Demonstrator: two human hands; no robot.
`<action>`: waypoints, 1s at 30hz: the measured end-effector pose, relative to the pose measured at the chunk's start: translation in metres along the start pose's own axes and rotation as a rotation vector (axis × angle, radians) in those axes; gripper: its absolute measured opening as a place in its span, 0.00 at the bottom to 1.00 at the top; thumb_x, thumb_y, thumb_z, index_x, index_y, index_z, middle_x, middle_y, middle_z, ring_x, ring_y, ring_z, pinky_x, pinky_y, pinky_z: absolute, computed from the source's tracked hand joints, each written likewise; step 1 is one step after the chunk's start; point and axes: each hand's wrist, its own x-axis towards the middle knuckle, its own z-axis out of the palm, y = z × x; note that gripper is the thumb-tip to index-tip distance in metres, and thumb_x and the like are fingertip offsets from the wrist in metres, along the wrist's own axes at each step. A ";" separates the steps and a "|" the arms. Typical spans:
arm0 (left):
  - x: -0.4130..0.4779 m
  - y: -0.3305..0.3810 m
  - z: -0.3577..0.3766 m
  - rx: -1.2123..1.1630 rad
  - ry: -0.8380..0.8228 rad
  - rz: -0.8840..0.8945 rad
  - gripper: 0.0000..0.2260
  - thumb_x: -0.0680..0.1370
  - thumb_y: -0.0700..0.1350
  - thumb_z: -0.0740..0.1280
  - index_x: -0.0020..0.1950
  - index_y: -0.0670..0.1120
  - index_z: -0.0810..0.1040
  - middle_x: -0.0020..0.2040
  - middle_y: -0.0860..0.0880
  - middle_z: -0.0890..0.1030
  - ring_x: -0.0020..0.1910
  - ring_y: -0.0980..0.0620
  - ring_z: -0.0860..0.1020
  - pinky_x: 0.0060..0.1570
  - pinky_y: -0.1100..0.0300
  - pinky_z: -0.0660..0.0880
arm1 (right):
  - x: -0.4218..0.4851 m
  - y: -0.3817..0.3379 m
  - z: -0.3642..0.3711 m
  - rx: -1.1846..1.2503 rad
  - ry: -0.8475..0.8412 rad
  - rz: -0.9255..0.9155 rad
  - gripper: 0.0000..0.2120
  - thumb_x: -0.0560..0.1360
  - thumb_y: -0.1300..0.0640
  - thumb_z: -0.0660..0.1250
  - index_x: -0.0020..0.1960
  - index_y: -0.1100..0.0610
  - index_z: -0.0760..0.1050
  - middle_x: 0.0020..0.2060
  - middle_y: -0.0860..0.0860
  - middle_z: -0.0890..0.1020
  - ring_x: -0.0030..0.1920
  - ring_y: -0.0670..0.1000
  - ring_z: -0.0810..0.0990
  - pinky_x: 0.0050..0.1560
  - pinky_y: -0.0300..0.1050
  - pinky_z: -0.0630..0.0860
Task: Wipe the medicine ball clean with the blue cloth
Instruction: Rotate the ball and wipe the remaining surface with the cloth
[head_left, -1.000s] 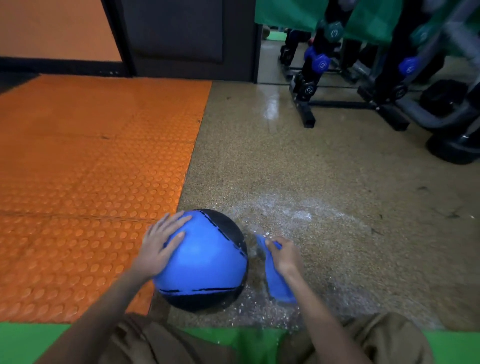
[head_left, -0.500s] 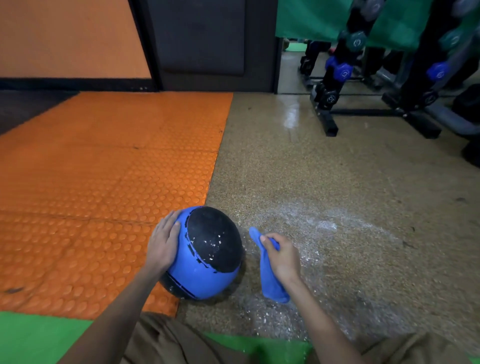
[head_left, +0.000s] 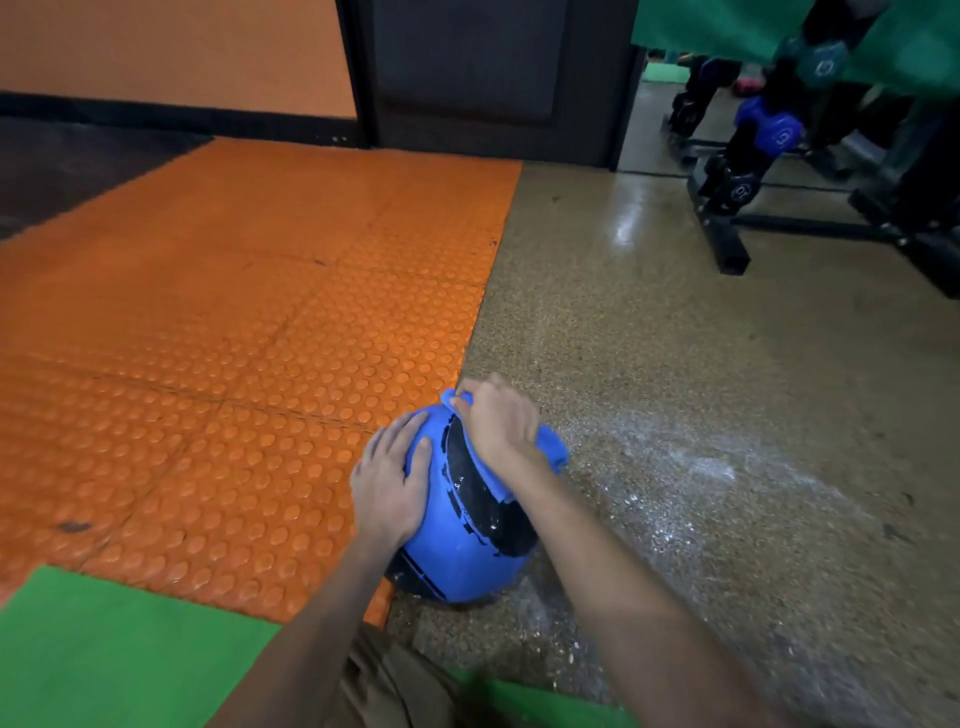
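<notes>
Head view: medicine ball (head_left: 457, 551), blue with a black panel flecked white, sits on the speckled floor (head_left: 675, 338) right at the edge of the orange studded mat (head_left: 234, 312). On its left side the left hand (head_left: 389, 483) lies flat, fingers straight and slightly spread. On the ball's upper far side the right hand (head_left: 501, 421) curls its fingers round the blue cloth (head_left: 550, 447) and presses it down; cloth bunches out to the hand's right. White residue (head_left: 701, 467) streaks the floor right of the ball. Well apart at far right stands a dumbbell rack (head_left: 727, 249); a green mat (head_left: 104, 649) lies at near left.
</notes>
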 end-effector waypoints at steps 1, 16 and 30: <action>0.004 -0.002 0.000 -0.023 -0.006 -0.013 0.30 0.73 0.64 0.46 0.67 0.55 0.73 0.69 0.55 0.72 0.70 0.50 0.66 0.70 0.51 0.61 | -0.015 0.003 0.006 -0.040 0.136 -0.047 0.11 0.77 0.47 0.59 0.53 0.49 0.78 0.49 0.53 0.77 0.48 0.57 0.78 0.42 0.46 0.73; 0.023 0.002 0.007 -0.024 -0.064 -0.011 0.29 0.73 0.63 0.48 0.67 0.53 0.74 0.69 0.54 0.72 0.70 0.50 0.66 0.70 0.51 0.60 | -0.024 -0.002 0.010 -0.093 0.277 -0.063 0.11 0.76 0.47 0.59 0.48 0.49 0.78 0.45 0.52 0.77 0.45 0.56 0.77 0.36 0.44 0.72; 0.020 0.007 0.003 -0.020 -0.048 -0.026 0.23 0.75 0.58 0.50 0.66 0.57 0.74 0.69 0.56 0.72 0.70 0.52 0.66 0.70 0.52 0.59 | -0.038 0.062 0.020 0.491 0.160 0.604 0.11 0.77 0.47 0.59 0.49 0.51 0.76 0.49 0.54 0.80 0.48 0.58 0.78 0.44 0.47 0.72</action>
